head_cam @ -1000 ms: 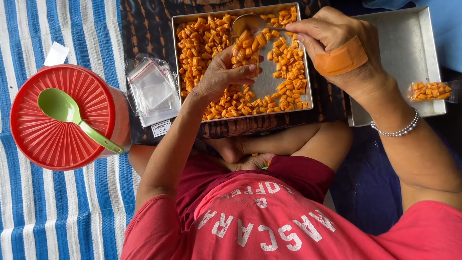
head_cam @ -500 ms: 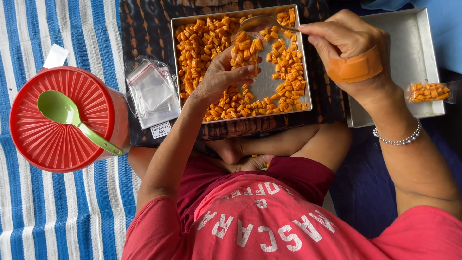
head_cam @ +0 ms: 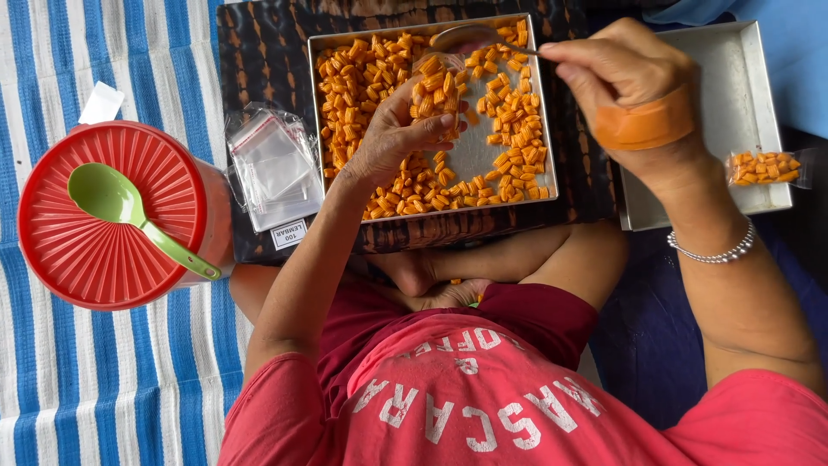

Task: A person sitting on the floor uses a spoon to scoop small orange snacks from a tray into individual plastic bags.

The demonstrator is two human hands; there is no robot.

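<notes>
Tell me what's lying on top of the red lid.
A green plastic spoon lies on the red lid, bowl up, handle reaching its right edge. The container's contents below are hidden.

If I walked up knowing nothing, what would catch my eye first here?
Likely the square metal tray of orange ridged snack pieces at top centre. Over it the left hand holds a small clear bag of snacks, while the right hand, with an orange plaster, holds a metal spoon. At left a green plastic spoon lies on a round red ribbed lid.
</notes>
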